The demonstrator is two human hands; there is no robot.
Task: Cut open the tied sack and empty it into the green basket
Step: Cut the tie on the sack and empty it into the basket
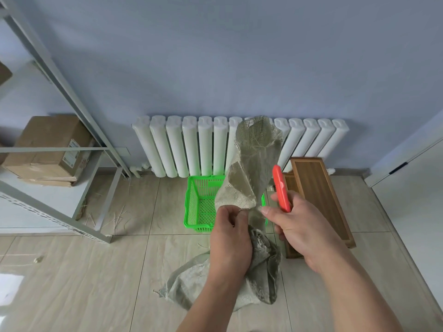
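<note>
Both hands lift the sack point(251, 168) over the green basket point(199, 204) on the floor. The left hand point(230, 238) grips the cloth; the right hand point(302, 226) pinches it, fingers also clamped on an orange cutter point(281, 188).

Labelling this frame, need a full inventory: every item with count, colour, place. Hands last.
sack: 1, grey-green burlap, held up over the basket, lower end on the floor
cutter: 1, orange-red, in right hand
basket: 1, green, on floor before radiator
radiator: 1, white, against far wall
trays: 2, brown wood, on floor right of basket
boxes: at least 2, brown cardboard, on the shelf at left
shelf: 1, grey metal, left
left hand: grips sack
right hand: holds cutter, fingertips pinch sack
</note>
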